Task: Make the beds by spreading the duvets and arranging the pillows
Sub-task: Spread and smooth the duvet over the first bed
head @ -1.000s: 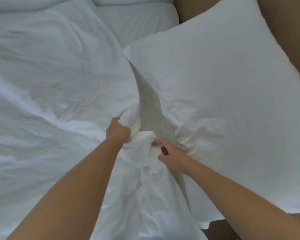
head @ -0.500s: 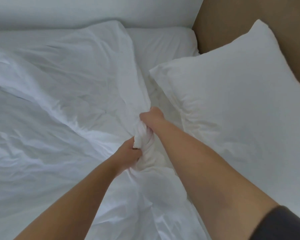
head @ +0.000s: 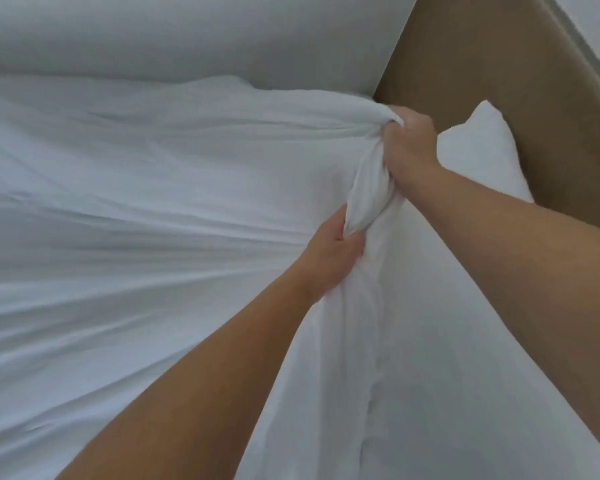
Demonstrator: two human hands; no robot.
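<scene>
two grips | left hand, right hand clench white duvet | taut (long creases)

Both hands grip a bunched edge of the white duvet: the right hand is clenched round the gathered cloth higher up, near the brown headboard, and the left hand grips the same twisted roll just below it. From the two grips, long creases fan out leftward across the duvet, which covers most of the bed. A white pillow leans against the headboard just right of the right hand, its corner pointing up, and a pale wall runs behind the bed.
</scene>
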